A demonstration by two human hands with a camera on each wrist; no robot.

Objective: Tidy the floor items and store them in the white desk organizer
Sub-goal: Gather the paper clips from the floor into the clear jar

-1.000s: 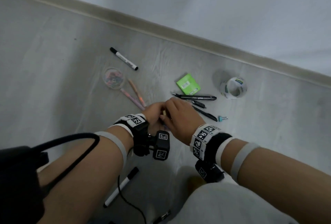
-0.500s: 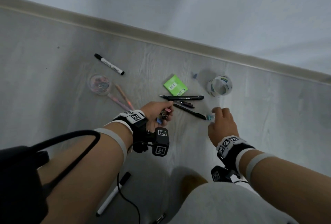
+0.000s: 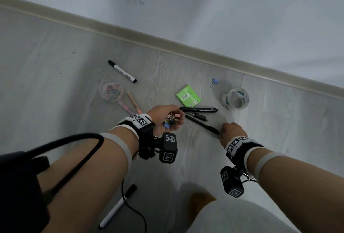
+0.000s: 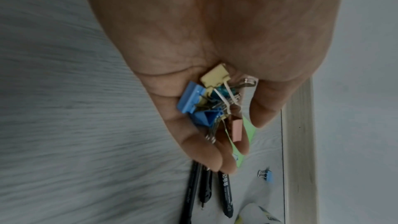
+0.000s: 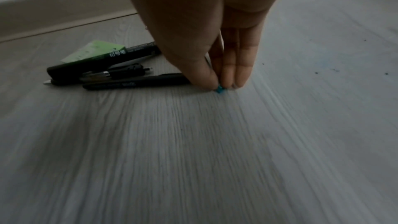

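Head cam: left hand (image 3: 167, 119) is cupping a bunch of clips (image 4: 212, 101), right hand (image 5: 215, 40) is pinching a teal clip (image 5: 219, 89) on the floor (image 5: 193, 142) near the pens (image 5: 133, 81)

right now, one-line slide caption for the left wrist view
Left hand cups a cluster of binder clips above black pens on the floor.

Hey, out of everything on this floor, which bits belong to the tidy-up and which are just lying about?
Part of the job:
- binder clips in the left hand
- teal clip pinched by the right hand
- blue clip
- black pens
- white markers
- green pad
- tape roll
- clear dish

Just there:
- skirting board
- black cable
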